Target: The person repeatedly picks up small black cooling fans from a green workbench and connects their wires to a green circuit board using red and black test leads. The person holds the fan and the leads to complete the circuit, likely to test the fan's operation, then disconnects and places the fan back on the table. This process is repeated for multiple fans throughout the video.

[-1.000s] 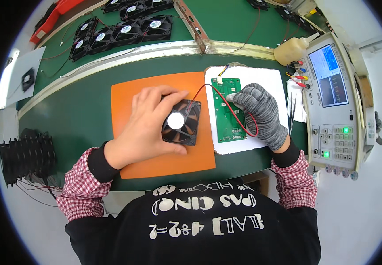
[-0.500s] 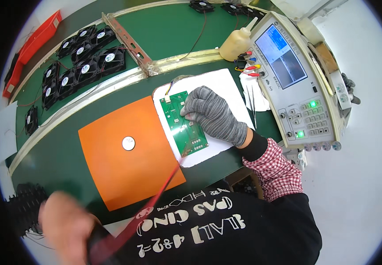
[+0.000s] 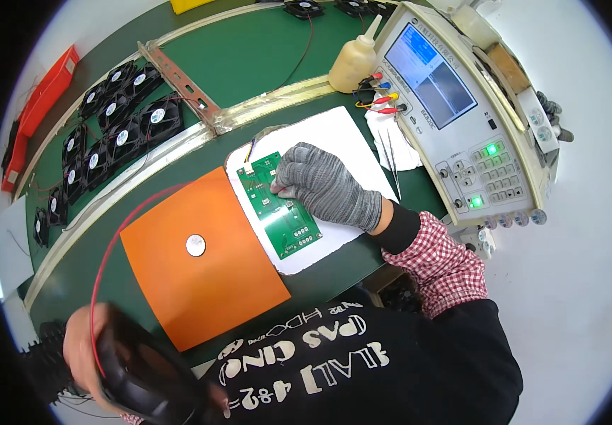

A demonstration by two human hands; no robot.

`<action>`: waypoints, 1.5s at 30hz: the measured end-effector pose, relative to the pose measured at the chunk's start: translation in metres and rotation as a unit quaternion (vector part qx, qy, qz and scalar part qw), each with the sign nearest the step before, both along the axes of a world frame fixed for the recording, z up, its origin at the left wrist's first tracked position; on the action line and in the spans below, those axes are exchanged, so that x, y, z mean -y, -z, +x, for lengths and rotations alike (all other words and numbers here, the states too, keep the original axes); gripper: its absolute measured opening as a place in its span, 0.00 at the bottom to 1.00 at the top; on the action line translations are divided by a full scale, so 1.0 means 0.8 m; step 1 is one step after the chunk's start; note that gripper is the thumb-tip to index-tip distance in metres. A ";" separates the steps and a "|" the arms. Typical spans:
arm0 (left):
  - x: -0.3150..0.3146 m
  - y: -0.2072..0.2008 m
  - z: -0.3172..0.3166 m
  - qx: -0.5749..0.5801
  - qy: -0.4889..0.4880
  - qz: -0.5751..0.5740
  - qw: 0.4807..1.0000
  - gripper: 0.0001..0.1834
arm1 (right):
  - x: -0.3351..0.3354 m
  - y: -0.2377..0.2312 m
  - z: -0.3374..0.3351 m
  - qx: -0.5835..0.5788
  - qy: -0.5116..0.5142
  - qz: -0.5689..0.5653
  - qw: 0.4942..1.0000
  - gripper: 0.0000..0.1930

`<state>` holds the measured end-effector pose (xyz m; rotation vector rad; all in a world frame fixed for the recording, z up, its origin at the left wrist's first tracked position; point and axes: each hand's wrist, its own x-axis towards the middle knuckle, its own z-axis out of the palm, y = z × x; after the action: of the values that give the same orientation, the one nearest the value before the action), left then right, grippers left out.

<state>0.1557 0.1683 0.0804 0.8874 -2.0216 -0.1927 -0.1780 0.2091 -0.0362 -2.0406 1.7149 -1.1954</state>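
My left hand [image 3: 83,347], bare and smeared by motion, holds a black fan [image 3: 154,368] close to my body at the lower left. From the fan a long red wire [image 3: 111,248] arcs over the orange sheet [image 3: 171,297] toward the board, where its end blurs. My right hand [image 3: 324,185], in a grey knitted glove, rests on the green circuit board [image 3: 288,223] with thumb and fingers pinched together. What lies between those fingertips is hidden. A white plug with wires [image 3: 248,167] sits at the board's far left corner. White padding [image 3: 345,134] lies under the board.
A round white disc [image 3: 195,245] lies on the orange sheet. On the right stands a test instrument [image 3: 437,99] with a lit screen, beside a squeeze bottle [image 3: 353,65] and tweezers [image 3: 392,163]. Several black fans [image 3: 123,138] sit beyond a metal rail [image 3: 178,85]; a red bin [image 3: 44,106] is far left.
My left hand has turned, bringing the black fan into view. The red wire has swung from the board's near end up and left across the orange sheet. My right hand stays at the board.
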 end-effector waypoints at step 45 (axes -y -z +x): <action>0.095 0.085 -0.069 0.133 0.210 0.227 0.942 0.16 | 0.001 -0.027 0.005 0.243 -0.009 0.136 0.960 0.11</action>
<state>0.1006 0.0926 0.0125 0.7714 -2.4567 -0.8445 -0.1738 0.2087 -0.0150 -1.4493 1.5135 -1.2421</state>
